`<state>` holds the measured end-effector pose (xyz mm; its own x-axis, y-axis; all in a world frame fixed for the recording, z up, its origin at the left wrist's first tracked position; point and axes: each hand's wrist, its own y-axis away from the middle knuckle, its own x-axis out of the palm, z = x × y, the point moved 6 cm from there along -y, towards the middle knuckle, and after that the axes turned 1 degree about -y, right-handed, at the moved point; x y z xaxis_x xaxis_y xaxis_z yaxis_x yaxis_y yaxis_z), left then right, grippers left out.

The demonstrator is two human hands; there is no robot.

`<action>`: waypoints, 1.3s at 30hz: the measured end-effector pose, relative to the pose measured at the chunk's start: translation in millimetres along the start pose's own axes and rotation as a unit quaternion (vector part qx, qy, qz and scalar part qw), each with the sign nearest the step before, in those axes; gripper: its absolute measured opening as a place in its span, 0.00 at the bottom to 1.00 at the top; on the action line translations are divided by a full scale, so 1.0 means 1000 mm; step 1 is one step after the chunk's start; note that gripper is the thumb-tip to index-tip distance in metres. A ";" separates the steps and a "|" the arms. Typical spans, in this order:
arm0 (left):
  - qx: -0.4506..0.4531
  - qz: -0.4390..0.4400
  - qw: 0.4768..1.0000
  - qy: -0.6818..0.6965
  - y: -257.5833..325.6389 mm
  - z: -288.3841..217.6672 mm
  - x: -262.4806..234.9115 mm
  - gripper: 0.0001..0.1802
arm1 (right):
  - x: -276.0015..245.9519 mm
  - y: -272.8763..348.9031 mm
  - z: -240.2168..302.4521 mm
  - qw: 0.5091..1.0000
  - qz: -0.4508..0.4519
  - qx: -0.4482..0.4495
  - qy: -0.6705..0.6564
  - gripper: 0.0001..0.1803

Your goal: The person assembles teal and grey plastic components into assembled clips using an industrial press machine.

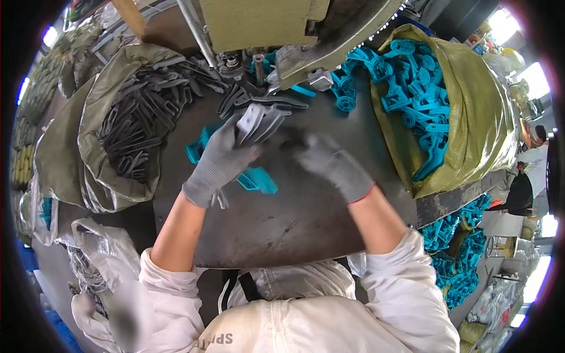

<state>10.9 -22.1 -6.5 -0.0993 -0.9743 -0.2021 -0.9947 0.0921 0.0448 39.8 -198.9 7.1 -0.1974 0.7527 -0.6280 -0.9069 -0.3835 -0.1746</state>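
My left hand, in a grey knit glove, is closed around several grey plastic lever-like pieces that stick out past the fingers. Below that hand a teal plastic part lies on the dark metal table, and another teal part shows behind the wrist. My right hand, gloved the same way, is over the table to the right, apart from the left. Its fingertips are smeared by motion, so I cannot tell whether they hold anything. Loose grey pieces lie just beyond the hands.
A machine head with a vertical rod stands over the table's far side. At left, a woven sack holds grey pieces; at right, a yellow-green sack holds teal parts. More teal parts sit lower right.
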 end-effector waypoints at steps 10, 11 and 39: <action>-0.111 -0.086 0.988 0.071 0.018 0.036 -0.019 0.13 | -0.189 -0.068 -0.192 0.803 0.134 -0.162 0.557 0.20; -0.113 -0.095 0.987 0.068 0.014 0.036 -0.021 0.13 | -0.191 -0.069 -0.191 0.804 0.135 -0.171 0.553 0.20; -0.147 -0.057 0.984 0.082 -0.018 0.015 0.001 0.13 | 0.030 -0.028 -0.021 0.936 0.129 0.196 -0.262 0.29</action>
<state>28.4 -22.0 -21.8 0.0423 -0.9972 -0.0622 -0.9467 -0.0598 0.3165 67.3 -176.6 -22.8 -0.4919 0.8603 -0.1341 -0.8501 -0.4413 0.2872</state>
